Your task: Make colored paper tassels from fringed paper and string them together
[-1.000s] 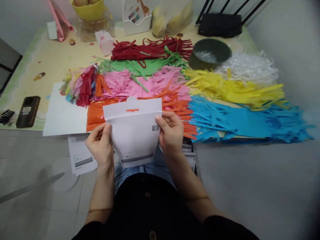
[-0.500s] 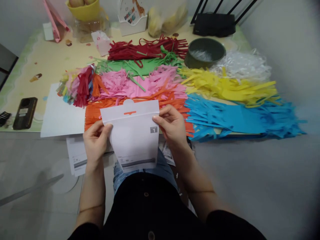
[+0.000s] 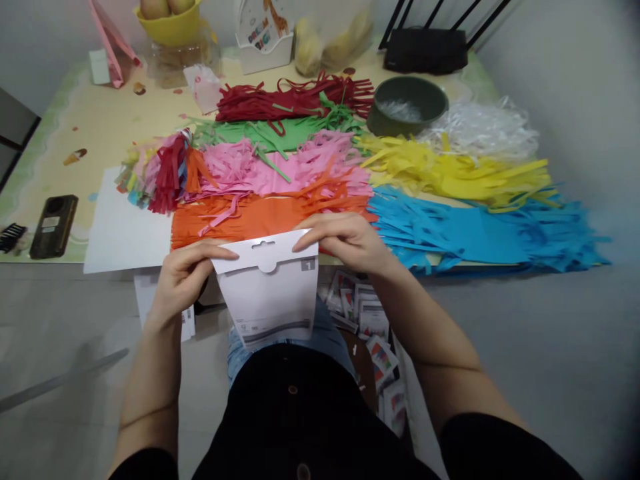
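Observation:
A white paper packet with a grey "1" label and printed lines at its lower end is held upright in front of my lap. Its top flap, with a hang slot and a rounded tab, lies folded down over the front. My left hand pinches the folded edge at the left corner, index finger along the crease. At the right corner my right hand presses the same fold between thumb and fingers. Just behind the packet, on the table, lies fringed orange tissue paper.
Fringed paper in pink, green, red, yellow and blue covers the table. A dark green bowl, phone and white sheet lie around. Below right are several printed packets.
The flap, standing up before, is now folded down over the packet's front. Both hands have turned, with index fingers now lying along the crease. More printed packets show below right.

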Action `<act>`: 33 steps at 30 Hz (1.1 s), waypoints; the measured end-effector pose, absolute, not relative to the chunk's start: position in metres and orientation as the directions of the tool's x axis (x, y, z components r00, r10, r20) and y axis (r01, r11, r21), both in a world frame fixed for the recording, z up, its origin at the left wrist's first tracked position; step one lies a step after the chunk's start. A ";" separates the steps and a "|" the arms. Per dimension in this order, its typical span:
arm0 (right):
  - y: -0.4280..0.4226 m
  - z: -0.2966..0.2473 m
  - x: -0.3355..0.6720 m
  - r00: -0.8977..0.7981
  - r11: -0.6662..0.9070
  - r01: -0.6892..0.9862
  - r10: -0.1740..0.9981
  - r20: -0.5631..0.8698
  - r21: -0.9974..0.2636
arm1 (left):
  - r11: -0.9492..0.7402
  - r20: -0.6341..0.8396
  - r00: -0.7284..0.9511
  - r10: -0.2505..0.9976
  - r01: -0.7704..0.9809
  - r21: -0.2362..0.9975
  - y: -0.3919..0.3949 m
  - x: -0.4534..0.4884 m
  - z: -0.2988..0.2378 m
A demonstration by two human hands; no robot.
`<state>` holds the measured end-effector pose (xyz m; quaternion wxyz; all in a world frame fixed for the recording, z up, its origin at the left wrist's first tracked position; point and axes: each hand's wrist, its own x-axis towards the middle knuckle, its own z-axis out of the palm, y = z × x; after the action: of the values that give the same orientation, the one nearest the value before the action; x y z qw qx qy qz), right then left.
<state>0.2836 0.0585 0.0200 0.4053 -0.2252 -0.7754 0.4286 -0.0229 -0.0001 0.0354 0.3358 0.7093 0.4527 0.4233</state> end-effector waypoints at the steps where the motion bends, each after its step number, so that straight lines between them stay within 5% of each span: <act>1: 0.059 0.022 0.283 -0.581 0.533 0.006 0.690 0.432 -0.846 | -0.391 0.308 0.266 0.913 0.360 0.847 -0.001 -0.022 0.039; 9: 0.052 0.048 0.262 -0.681 0.507 0.156 0.677 0.279 -0.848 | -0.388 0.234 0.332 0.914 0.549 0.740 0.004 0.001 0.068; 17: 0.048 0.052 0.258 -0.698 0.550 0.186 0.657 0.284 -0.814 | -0.208 -0.228 0.452 0.862 0.726 0.655 0.036 0.014 0.094; 24: 0.046 0.050 0.253 -0.707 0.567 0.267 0.665 0.242 -0.779 | -0.235 -0.477 0.416 0.774 0.889 0.394 0.060 0.034 0.103; 33: 0.052 0.034 0.250 -0.667 0.533 0.231 0.695 0.267 -0.814 | -0.166 -0.402 0.461 0.791 0.794 0.585 0.075 0.028 0.069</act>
<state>0.2501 0.0520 0.0342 0.2956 -0.2809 -0.8242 0.3929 0.0280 0.0747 0.0693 0.3846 0.7634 0.5190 -0.0018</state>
